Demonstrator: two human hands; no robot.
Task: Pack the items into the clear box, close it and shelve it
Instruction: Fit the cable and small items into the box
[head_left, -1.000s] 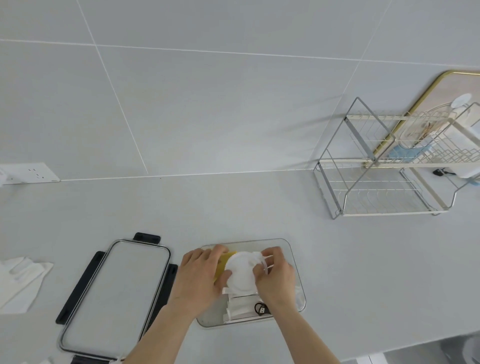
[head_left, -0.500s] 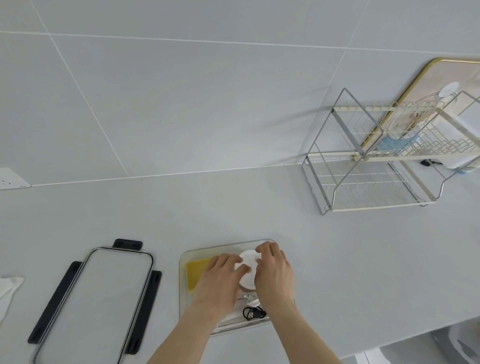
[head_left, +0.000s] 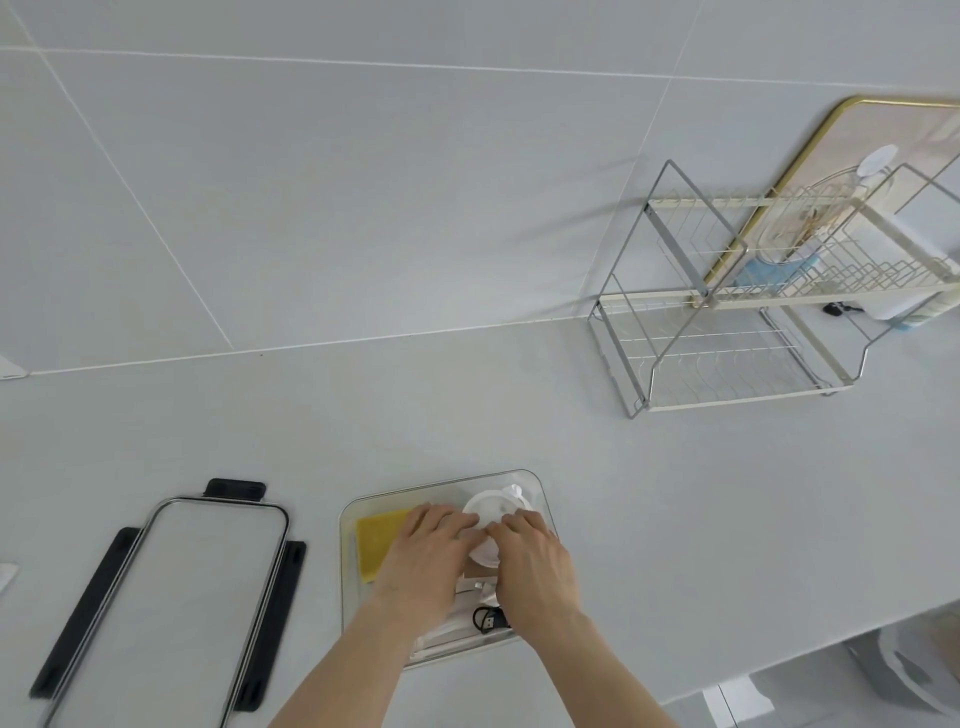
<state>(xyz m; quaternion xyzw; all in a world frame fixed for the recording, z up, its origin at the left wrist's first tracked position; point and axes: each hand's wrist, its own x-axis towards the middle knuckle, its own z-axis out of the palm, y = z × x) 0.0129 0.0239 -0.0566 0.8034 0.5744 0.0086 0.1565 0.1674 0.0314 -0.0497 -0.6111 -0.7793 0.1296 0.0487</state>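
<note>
Pale grey tiles back a light bench (head_left: 675, 493), where the clear box (head_left: 543, 499) sits open near the front edge with its black-clipped lid (head_left: 171, 597) lying just to its left. Inside it, the left hand (head_left: 423, 558) and right hand (head_left: 535, 564) press down with fingers curled on a round white item (head_left: 491, 512), beside a yellow cloth (head_left: 376, 538) and a black cable (head_left: 488, 618). Far right stands a wire rack (head_left: 727, 332).

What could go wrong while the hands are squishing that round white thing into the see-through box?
1. The round white item sits high in the clear box, so the lid lying to the left may not close flat.
2. Both hands, left hand and right hand, press on it; the black cable underneath might get pinched.
</note>
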